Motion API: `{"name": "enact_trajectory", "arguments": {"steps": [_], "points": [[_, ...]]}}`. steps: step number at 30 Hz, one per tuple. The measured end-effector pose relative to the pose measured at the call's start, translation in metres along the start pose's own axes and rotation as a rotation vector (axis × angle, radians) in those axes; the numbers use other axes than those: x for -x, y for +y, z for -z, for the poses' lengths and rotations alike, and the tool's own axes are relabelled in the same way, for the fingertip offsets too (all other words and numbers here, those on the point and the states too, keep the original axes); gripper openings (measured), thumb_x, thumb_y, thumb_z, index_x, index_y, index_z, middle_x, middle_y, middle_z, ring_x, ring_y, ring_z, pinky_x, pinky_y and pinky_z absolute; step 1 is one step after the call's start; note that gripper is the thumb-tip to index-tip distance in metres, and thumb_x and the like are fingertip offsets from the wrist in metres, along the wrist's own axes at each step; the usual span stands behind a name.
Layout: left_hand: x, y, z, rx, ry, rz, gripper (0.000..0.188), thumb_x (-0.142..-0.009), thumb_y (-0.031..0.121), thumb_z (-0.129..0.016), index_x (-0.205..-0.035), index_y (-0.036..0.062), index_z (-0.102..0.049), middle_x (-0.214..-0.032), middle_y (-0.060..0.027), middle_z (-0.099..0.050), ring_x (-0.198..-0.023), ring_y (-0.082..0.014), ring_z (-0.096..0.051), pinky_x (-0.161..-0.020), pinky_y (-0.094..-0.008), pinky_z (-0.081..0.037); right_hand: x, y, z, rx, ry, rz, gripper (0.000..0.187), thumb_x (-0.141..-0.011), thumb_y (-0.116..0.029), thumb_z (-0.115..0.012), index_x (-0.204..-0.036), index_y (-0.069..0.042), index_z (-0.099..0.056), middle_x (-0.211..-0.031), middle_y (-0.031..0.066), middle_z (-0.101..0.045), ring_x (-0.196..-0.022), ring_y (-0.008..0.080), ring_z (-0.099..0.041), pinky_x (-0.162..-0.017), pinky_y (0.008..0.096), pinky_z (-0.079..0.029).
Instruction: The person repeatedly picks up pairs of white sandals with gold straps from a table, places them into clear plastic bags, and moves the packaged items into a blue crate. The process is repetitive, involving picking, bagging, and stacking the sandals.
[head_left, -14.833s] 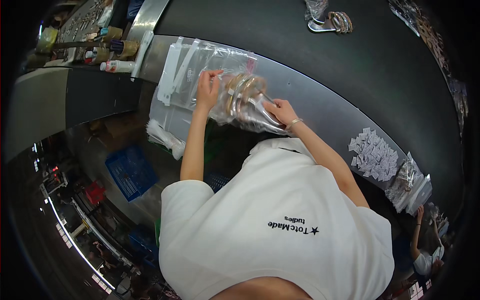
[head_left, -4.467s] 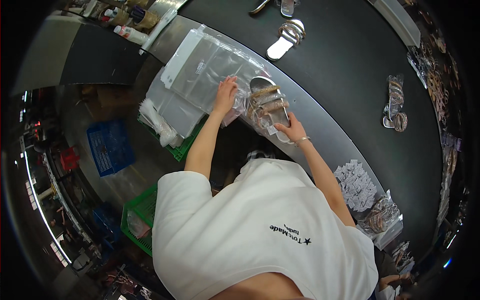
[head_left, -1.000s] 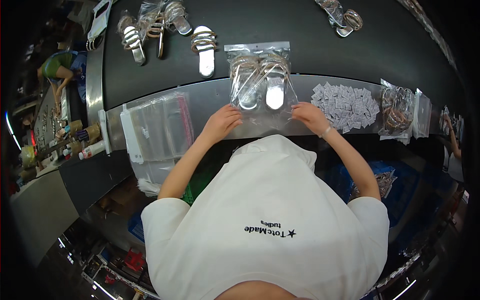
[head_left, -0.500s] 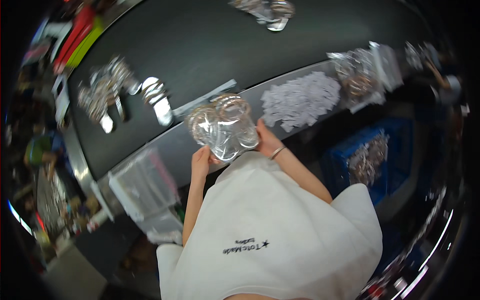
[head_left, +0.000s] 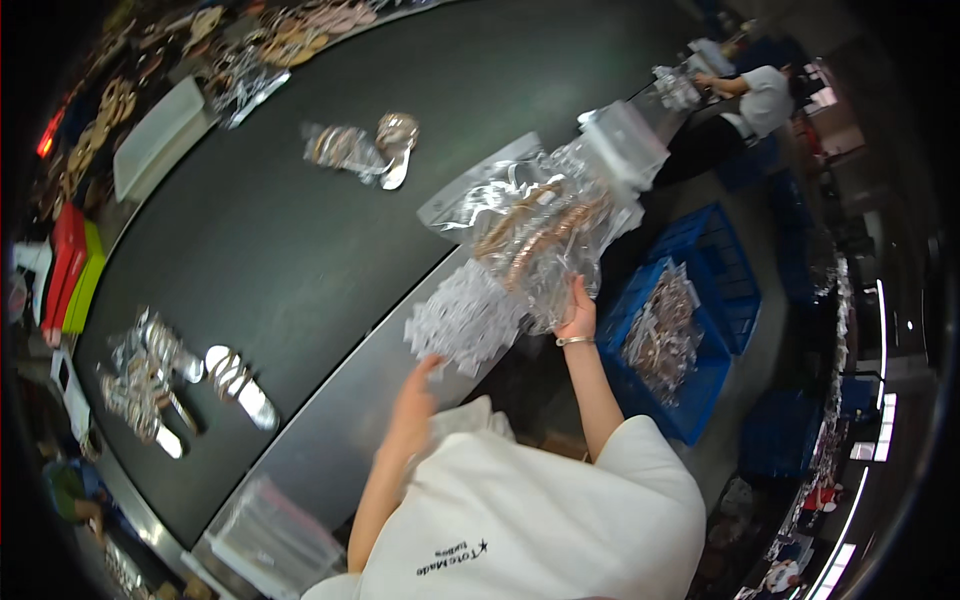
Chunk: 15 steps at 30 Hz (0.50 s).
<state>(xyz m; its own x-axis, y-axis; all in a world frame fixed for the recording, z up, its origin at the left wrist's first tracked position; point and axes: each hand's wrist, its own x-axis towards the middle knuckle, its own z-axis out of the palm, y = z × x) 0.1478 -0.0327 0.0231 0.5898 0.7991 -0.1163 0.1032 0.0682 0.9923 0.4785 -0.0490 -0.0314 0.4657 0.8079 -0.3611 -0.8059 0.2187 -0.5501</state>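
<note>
Bearing white tags (head_left: 465,315) — metal ledge (head_left: 345,425); blue crate (head_left: 706,393) below.

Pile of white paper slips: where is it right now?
In the head view, near the centre: the pile lies on the metal ledge, between the left hand and the bagged sandals.

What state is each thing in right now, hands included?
Left hand: blurred, at the edge of the white labels, grip unclear
Right hand: at the near end of the bagged sandals, grip unclear
Bagged sandals: inside clear plastic
White labels: loose, heaped
Single sandal: unbagged, on the dark belt
Blue crate: open-topped, holding a heap
</note>
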Motion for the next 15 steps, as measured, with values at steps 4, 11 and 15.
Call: {"name": "enact_trajectory", "arguments": {"steps": [4,11,15], "points": [[0.018,-0.082,0.096,-0.527,0.588,0.14,0.037,-0.087,0.015,-0.053,-0.119,-0.0023,-0.046,-0.123,-0.0192,-0.047,-0.117,-0.0338,-0.042,-0.099,-0.0397,-0.031,-0.07,-0.101,0.012,0.088,0.005,0.254,0.038,-0.089,-0.032,-0.053,-0.114,-0.004,-0.053,-0.112,0.0114,-0.058,-0.104,0.0275,-0.055,-0.091,0.0424,-0.043],[0.059,-0.2,0.197,-1.204,0.714,0.675,0.066,-0.076,0.028,-0.067,-0.133,0.0224,-0.035,-0.13,-0.0331,-0.025,-0.119,-0.0448,-0.031,-0.099,-0.0499,-0.028,-0.213,-0.149,0.144,0.541,0.636,0.234,0.026,-0.077,-0.019,-0.07,-0.095,-0.002,-0.063,-0.088,0.0087,-0.065,-0.073,0.0218,-0.062,-0.063,0.0346,-0.051],[0.052,-0.189,0.214,-1.193,0.856,0.882,0.059,-0.077,0.025,-0.066,-0.13,0.0255,-0.039,-0.13,-0.0286,-0.027,-0.118,-0.0461,-0.03,-0.097,-0.0504,-0.03,-0.225,-0.162,0.143,0.52,0.562,0.174,0.023,-0.078,-0.016,-0.069,-0.093,-0.001,-0.063,-0.088,0.0074,-0.065,-0.072,0.0198,-0.062,-0.063,0.0327,-0.051]]}}
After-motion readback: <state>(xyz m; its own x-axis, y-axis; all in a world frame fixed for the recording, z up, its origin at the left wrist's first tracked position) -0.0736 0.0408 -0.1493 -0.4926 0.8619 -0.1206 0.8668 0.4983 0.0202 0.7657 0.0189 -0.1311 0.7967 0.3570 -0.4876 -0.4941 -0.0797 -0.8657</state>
